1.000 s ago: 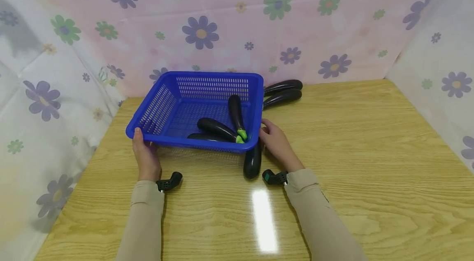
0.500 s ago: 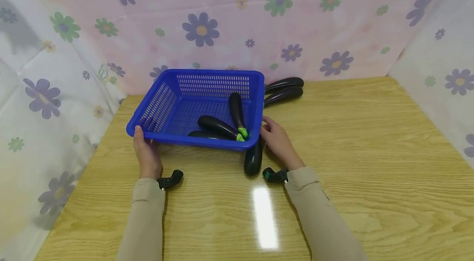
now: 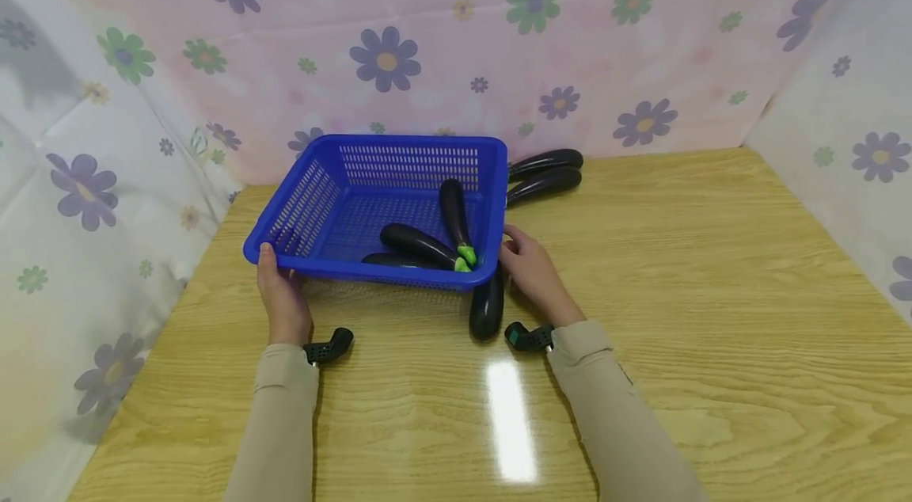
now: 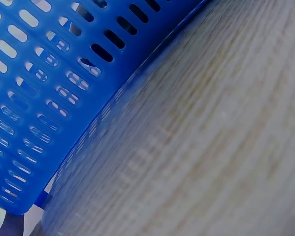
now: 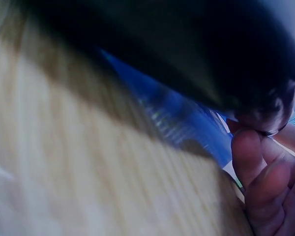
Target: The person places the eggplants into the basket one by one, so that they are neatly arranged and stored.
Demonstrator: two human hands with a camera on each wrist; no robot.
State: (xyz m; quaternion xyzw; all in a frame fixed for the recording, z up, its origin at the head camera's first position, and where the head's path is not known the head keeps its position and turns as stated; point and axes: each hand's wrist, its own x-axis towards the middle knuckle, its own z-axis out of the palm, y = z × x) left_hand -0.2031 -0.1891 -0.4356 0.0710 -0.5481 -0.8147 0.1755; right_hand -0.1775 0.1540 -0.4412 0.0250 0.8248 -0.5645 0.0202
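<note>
Here, blue basket point(image 3: 342, 268) — long axis left-right, 3 eggplants point(image 3: 420, 243) inside

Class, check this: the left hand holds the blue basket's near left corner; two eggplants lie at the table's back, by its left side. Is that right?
Not quite: the head view shows the two eggplants to the right of the blue basket, not the left. The left hand does hold its near left corner.

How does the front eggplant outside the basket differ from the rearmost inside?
The front eggplant is outside the basket; the rearmost eggplant is inside. The front one's near end is rounded; the rearmost one's is a green cap. The front one is partly hidden; the rearmost shows whole. Both are dark.
</note>
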